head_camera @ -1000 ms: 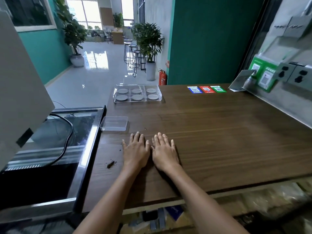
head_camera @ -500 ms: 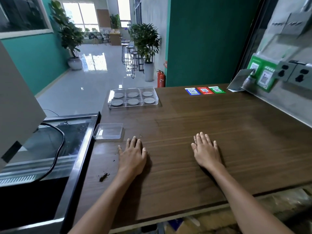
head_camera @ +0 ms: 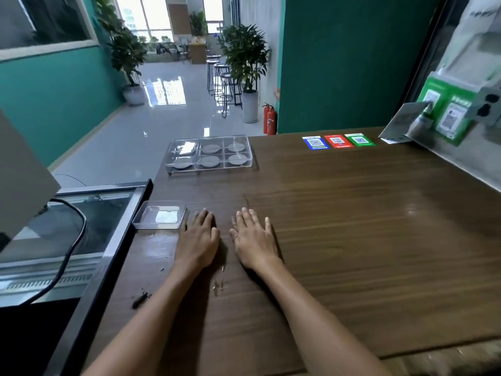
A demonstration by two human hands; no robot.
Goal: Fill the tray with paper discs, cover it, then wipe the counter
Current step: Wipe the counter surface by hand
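A clear plastic tray (head_camera: 250, 156) with several compartments sits at the far left of the wooden counter (head_camera: 352, 226), a grey paper disc (head_camera: 210, 161) in each one. A clear cover appears to lie over it. My left hand (head_camera: 199, 240) rests flat on the counter, palm down, fingers apart, just right of a small clear plastic box (head_camera: 161, 218). My right hand (head_camera: 253, 238) lies flat beside it, a short gap between them. Neither hand holds anything. Dark crumbs (head_camera: 141, 299) and a few water drops (head_camera: 218, 283) lie near my left forearm.
Left of the counter is a glass-topped cabinet (head_camera: 89, 226) with a black cable (head_camera: 70, 256) across it. Three coloured QR stickers (head_camera: 339, 141) lie at the far edge. A steel wall panel with sockets and green QR cards (head_camera: 447, 115) rises on the right.
My right hand has slid left across the counter, back beside my left hand. The left hand moved slightly forward, closer to the small clear box.
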